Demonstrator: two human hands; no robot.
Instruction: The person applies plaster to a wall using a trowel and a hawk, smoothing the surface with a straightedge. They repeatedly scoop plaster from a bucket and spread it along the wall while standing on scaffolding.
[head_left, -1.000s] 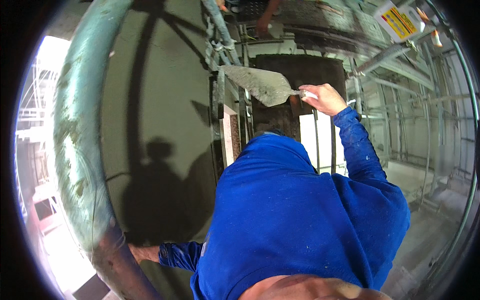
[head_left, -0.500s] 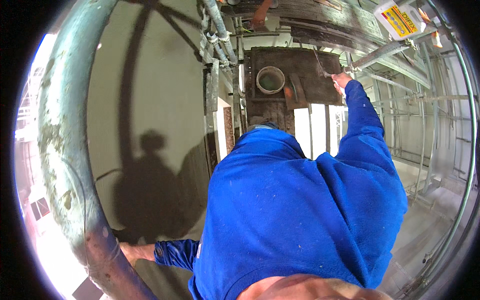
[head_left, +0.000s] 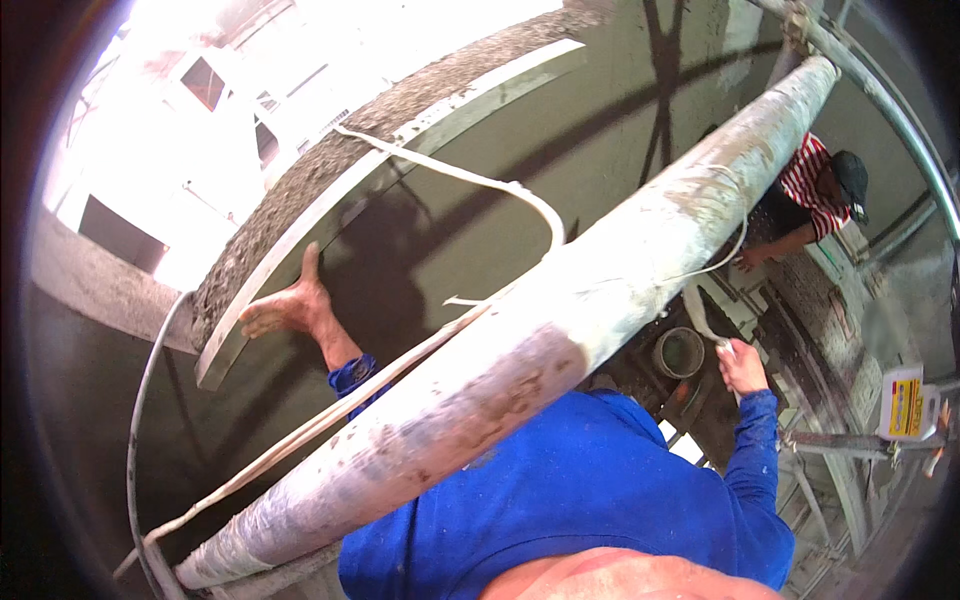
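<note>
My left hand (head_left: 292, 303) is open, thumb raised and fingers stretched out. It lies against the lower part of a long pale batten (head_left: 440, 128) along the edge of the grey plastered wall (head_left: 520, 140). At the right, my right hand (head_left: 742, 367) is closed round the pale handle of a narrow tool, which looks like a trowel (head_left: 704, 318) seen nearly edge-on. Beside the trowel stands a round bucket (head_left: 678, 353) with greyish contents. A flat tool with an orange patch (head_left: 684, 392) lies just below the bucket, partly hidden.
A thick, plaster-stained pole (head_left: 560, 350) crosses diagonally between my hands, with a pale cable (head_left: 480, 180) over it. Another person (head_left: 815, 190) in a striped top and dark cap works at the right. A white jug (head_left: 908, 405) with a yellow label stands near scaffold tubes (head_left: 840, 440).
The view has swung left. My left hand, formerly low by the pole, now rests spread at the batten. The other person has come into view. My right hand still holds the trowel.
</note>
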